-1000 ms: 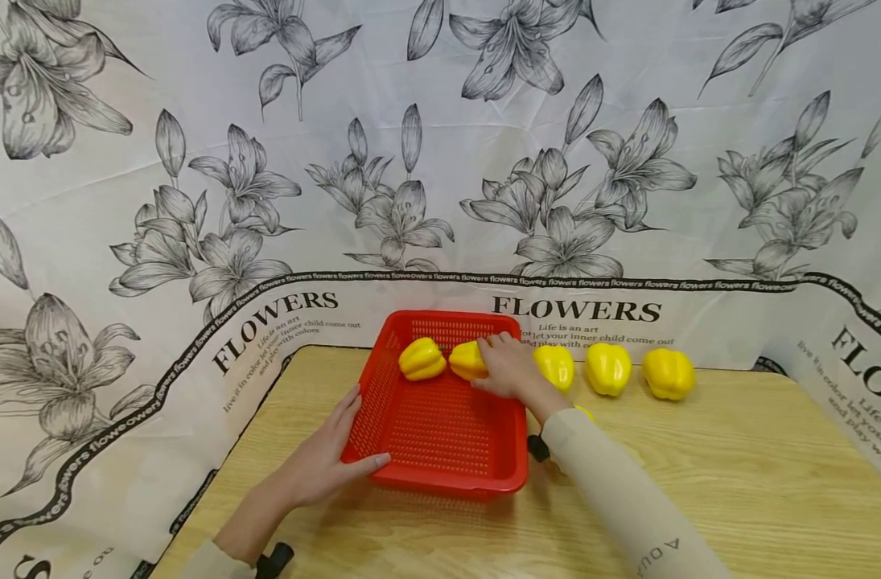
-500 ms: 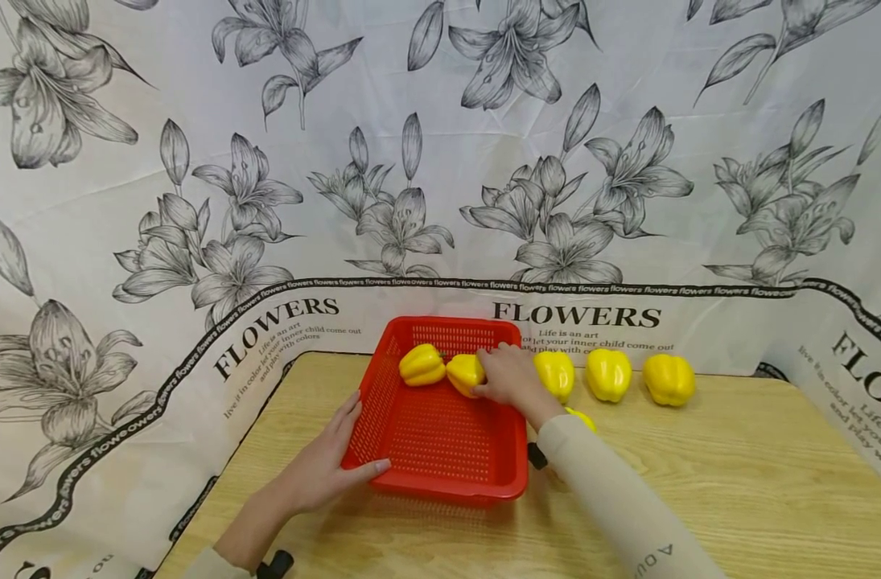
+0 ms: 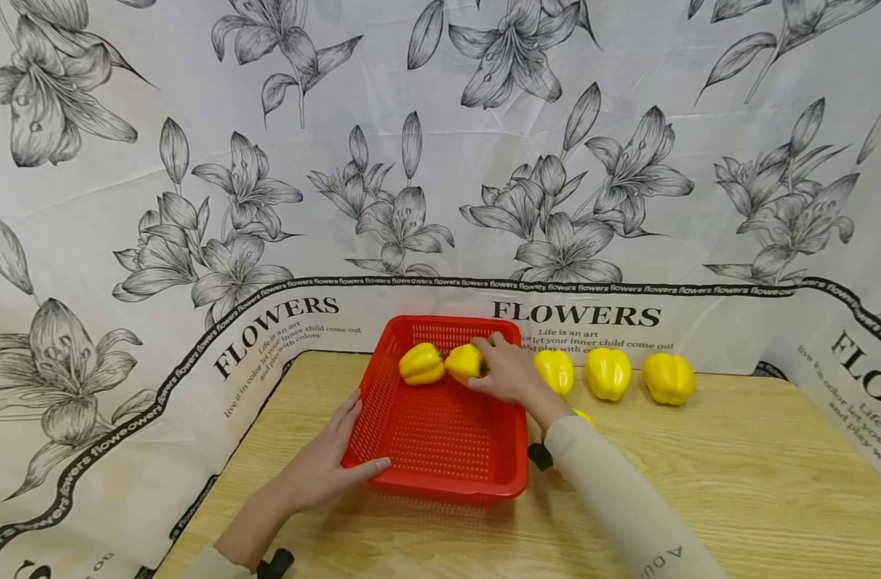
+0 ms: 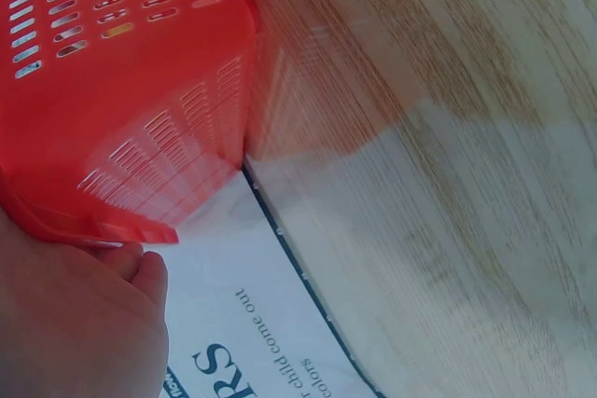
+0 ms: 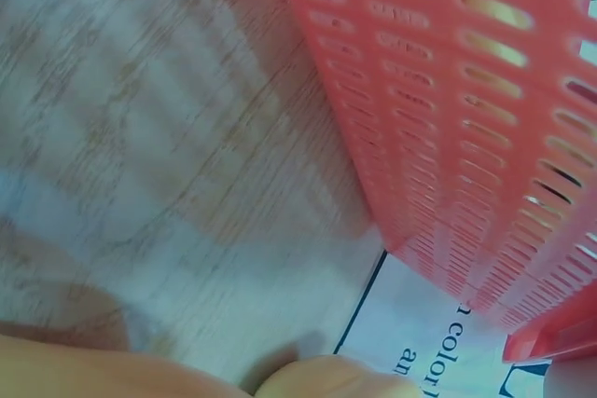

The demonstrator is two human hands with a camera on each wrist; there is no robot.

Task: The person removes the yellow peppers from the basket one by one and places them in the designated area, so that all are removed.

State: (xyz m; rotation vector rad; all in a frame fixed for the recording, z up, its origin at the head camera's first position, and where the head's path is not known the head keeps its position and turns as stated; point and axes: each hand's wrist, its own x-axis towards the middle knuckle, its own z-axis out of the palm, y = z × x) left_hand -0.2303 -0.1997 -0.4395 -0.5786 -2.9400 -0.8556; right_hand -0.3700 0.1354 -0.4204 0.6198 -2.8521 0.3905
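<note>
A red plastic basket [image 3: 440,426] with slotted walls stands on the table, tilted in the head view. My left hand [image 3: 324,458] holds its near left corner, thumb over the front rim and fingers along the left side; in the left wrist view, fingertips [image 4: 149,272] curl under the rim. Inside, towards the back, lie two yellow bell peppers. The left pepper [image 3: 421,364] lies on its side. My right hand [image 3: 507,368] reaches over the right rim and grips the other pepper [image 3: 463,363] by its stem end, fingers above and thumb below. Its dark stem shows between them.
Outside the basket on the right, a row of yellow bell peppers [image 3: 608,374] stands along the back of the wooden table [image 3: 759,466]. Another pepper [image 3: 583,416] is partly hidden by my right forearm. A flower-printed cloth [image 3: 440,161] hangs behind.
The pepper at my right hand has turned and shifted slightly back, so its stem now shows. My right fingers have spread a little. The left hand and basket stay in place.
</note>
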